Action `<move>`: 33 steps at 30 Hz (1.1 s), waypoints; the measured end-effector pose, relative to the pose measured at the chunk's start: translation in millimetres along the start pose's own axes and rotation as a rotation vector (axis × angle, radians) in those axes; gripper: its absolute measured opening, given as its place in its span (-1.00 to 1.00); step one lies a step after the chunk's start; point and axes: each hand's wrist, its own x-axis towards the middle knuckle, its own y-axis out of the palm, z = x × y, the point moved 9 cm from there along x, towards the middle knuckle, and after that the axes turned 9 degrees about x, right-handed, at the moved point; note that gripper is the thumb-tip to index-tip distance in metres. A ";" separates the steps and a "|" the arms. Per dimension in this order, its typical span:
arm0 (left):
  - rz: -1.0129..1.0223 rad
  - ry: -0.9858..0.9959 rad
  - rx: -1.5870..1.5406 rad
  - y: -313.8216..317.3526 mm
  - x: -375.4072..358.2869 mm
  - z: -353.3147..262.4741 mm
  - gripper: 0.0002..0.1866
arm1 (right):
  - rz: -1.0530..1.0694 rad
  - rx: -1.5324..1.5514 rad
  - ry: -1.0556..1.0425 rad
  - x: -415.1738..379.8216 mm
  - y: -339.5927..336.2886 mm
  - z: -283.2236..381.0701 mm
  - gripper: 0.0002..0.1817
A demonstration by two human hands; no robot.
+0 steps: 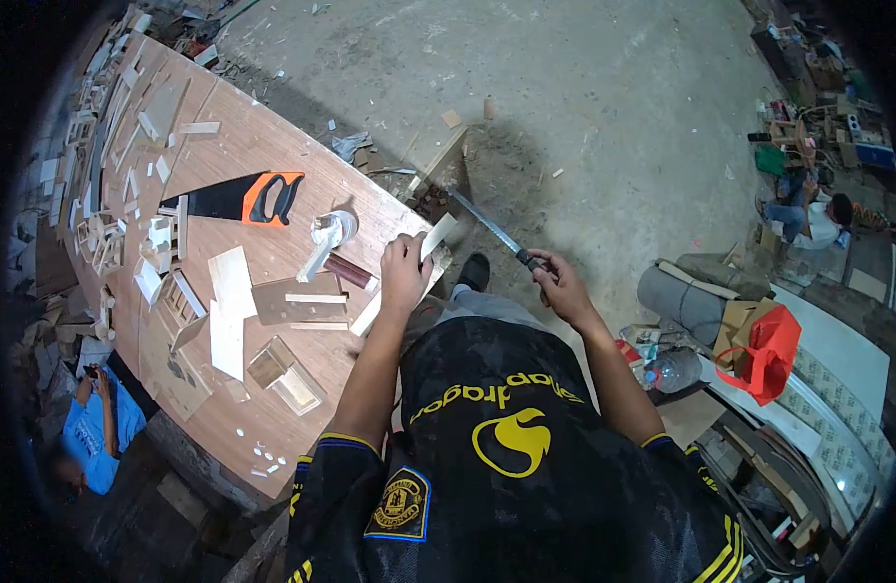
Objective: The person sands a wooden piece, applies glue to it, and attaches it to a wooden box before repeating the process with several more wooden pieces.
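At the table's corner, my left hand point(405, 274) is closed on a thin wood strip point(438, 235), whose pale end sticks out past the edge. My right hand point(562, 291) grips the dark handle of a narrow handsaw point(492, 226). The saw's thin toothed blade points away over the floor and is apart from the strip. Left of my left hand lie a dark red cylinder point(352, 272) and a clear container point(336, 230) with white stuff on it. Farther left on the table is a larger handsaw point(236, 198) with an orange and black handle.
Wood pieces point(229, 282) and small wooden assemblies point(158, 243) cover the wooden table point(234, 126). A red bag point(771, 357), a plastic bottle point(673, 370) and a grey roll point(681, 304) are on the right. Two people point(103, 428) sit at the sides.
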 end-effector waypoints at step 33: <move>-0.094 0.101 0.053 8.5 10.4 -18.6 -0.56 | -0.120 -0.499 -0.349 -38.9 12.8 39.6 -0.54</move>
